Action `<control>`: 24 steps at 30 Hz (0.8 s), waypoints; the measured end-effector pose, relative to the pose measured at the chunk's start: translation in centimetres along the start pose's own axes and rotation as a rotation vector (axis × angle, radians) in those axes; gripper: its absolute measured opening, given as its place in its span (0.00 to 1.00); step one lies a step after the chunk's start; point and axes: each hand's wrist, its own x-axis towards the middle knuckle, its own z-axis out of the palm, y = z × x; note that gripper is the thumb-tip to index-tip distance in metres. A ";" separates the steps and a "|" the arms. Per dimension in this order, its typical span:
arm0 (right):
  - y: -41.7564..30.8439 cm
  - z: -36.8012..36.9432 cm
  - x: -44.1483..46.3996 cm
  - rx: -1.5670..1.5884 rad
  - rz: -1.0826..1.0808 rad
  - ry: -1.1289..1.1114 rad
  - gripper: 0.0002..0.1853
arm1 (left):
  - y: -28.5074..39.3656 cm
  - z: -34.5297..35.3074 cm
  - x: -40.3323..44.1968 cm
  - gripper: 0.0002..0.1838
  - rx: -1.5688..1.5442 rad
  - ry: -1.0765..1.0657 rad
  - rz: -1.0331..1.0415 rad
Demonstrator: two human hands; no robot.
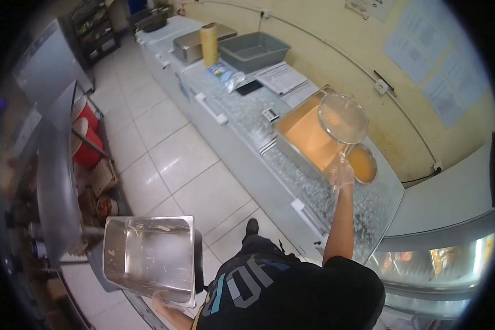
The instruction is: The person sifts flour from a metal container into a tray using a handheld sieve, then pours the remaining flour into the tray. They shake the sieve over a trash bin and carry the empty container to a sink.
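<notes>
My right hand [342, 171], in a clear glove, is closed round the handle of a round mesh strainer [342, 118]. The strainer is over a deep metal pan [291, 144] of orange liquid on the counter. Beside my right hand stands a round metal bowl [363, 164] with yellow-orange contents. At the lower left, my left hand [162, 302], also gloved, is at the near edge of a metal pan [148, 256] with food residue on its walls. Its fingers are partly hidden by the rim, so its grip is unclear.
Along the counter [247, 115] are a grey tub [253, 50], a yellow roll [209, 45], a metal container [186, 47], papers [281, 78] and a black phone [248, 88]. Red buckets [87, 144] stand at the left. A glass display case [434, 269] is at lower right.
</notes>
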 end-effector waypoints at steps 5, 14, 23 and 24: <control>0.5 -0.7 -5.7 -0.133 -0.116 -0.150 0.25 | -1.8 -11.2 -13.0 0.17 0.009 0.086 0.031; -0.8 11.3 -25.6 -0.135 0.051 -0.997 0.27 | -20.3 -21.4 -14.8 0.19 -0.843 0.761 0.227; 3.9 33.6 -46.3 -0.783 -0.161 -1.821 0.19 | -31.9 -21.4 -17.9 0.15 -1.091 1.184 0.035; 4.4 35.7 -48.1 -0.845 -0.289 -1.929 0.18 | -32.3 -21.2 -19.4 0.15 -1.250 1.161 -0.038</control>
